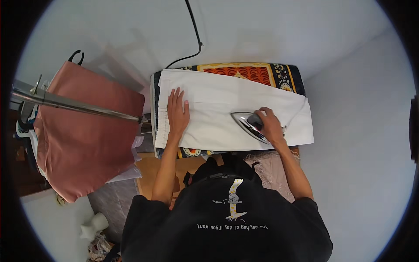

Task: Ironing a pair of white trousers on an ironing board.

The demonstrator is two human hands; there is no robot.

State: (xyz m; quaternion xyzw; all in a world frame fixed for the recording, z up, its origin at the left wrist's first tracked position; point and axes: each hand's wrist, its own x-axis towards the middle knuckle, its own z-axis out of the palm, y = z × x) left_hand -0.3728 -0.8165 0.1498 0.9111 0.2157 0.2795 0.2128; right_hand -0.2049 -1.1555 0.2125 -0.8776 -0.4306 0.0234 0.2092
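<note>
White trousers [209,88] with a gathered elastic waistband lie folded lengthwise before me, waistband to the left and legs to the right. My left hand [177,113] rests flat on the cloth near the waistband, holding nothing. In my right hand [270,126] is the handle of an electric iron [246,124] with a chrome body. Its tip points to the upper left, and it sits on the lower middle of the trousers. Its soleplate is hidden from view. Slight wrinkles show in the cloth between hand and iron.
A patterned cloth [237,71] covers the ironing surface beneath the trousers. At left, a metal rail [81,107] carries hangers and a pink satin fabric [88,144]. A black cable [193,24] runs down the back wall. The right wall [353,131] stands close to the surface.
</note>
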